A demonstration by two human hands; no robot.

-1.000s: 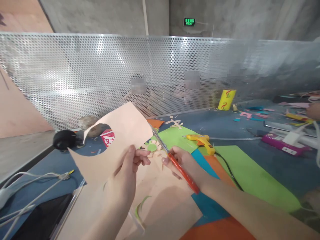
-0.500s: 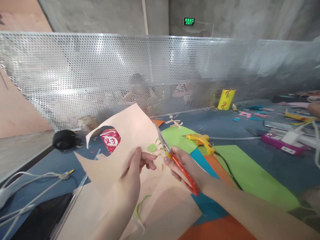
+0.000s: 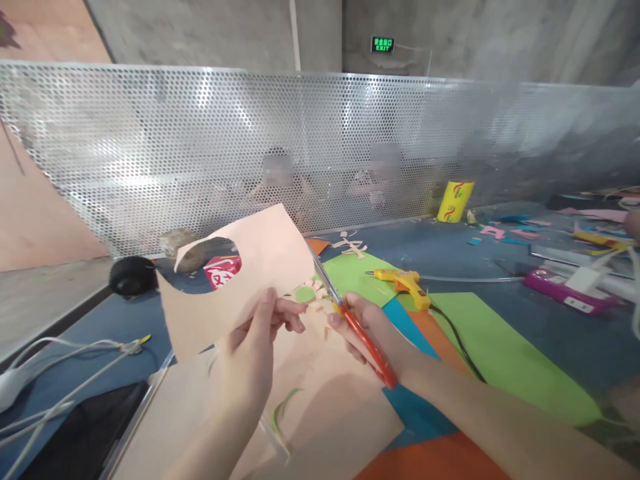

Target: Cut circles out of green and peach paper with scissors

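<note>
My left hand (image 3: pixel 253 357) pinches a peach paper sheet (image 3: pixel 255 277) and holds it up over the table; a round hole is cut out of its left part. My right hand (image 3: pixel 367 330) is wrapped round the red handles of a pair of scissors (image 3: pixel 350 313). The metal blades point up and left and meet the sheet's right edge. Under the blades lies a small green disc with peach petals (image 3: pixel 305 295).
Peach (image 3: pixel 320 413), green (image 3: pixel 490 340), blue and orange sheets cover the blue table. A yellow glue gun (image 3: pixel 403 281) with a black cord lies right of the scissors. White cables (image 3: pixel 60 373), a black round thing (image 3: pixel 131 275), a yellow can (image 3: pixel 454 200) and a perforated metal screen (image 3: pixel 150 147) surround them.
The sheet swung a little up and right, then back down and left. The scissors' blades stay at its right edge, now slightly higher. The camera view shifted a little.
</note>
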